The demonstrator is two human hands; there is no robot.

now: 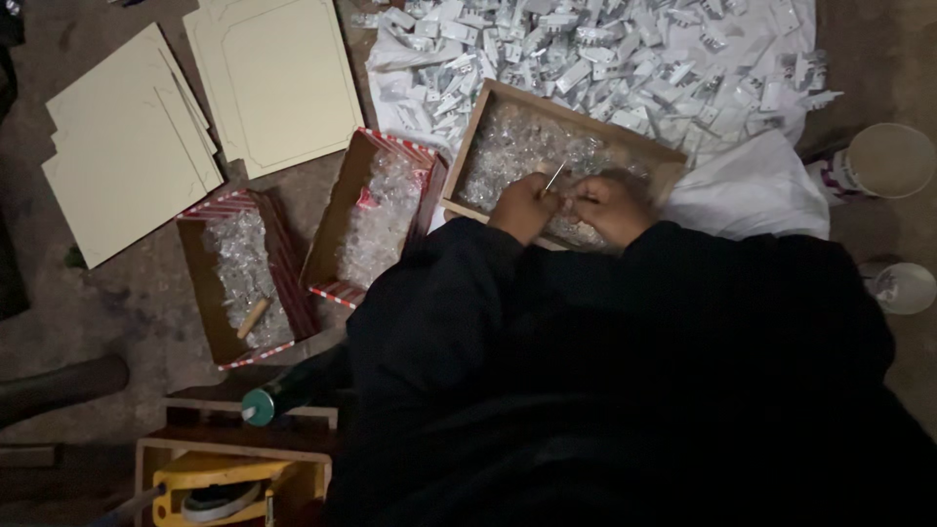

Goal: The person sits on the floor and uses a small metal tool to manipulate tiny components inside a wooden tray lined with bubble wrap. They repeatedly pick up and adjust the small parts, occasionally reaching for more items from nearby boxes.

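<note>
Dim, stained concrete floor [146, 293] fills the head view, with the person's dark sleeves across the near right. At the far left lie pale cardboard sheets [127, 146]. Right of them stand two red-striped boxes [249, 278], each holding clear wrapped pieces. A heap of small white packets [605, 49] lies on a white sheet at the far side. Just near of that heap sits a plain brown tray [478, 127] full of clear crinkled pieces [508, 146]. Both hands work close together over the tray's near edge. The left hand [524, 205] pinches a thin silvery pin [553, 179], tilted upward. The right hand [610, 207] is curled around something small; what it is cannot be told. Two pale cups [890, 161] stand at the far right.
</note>
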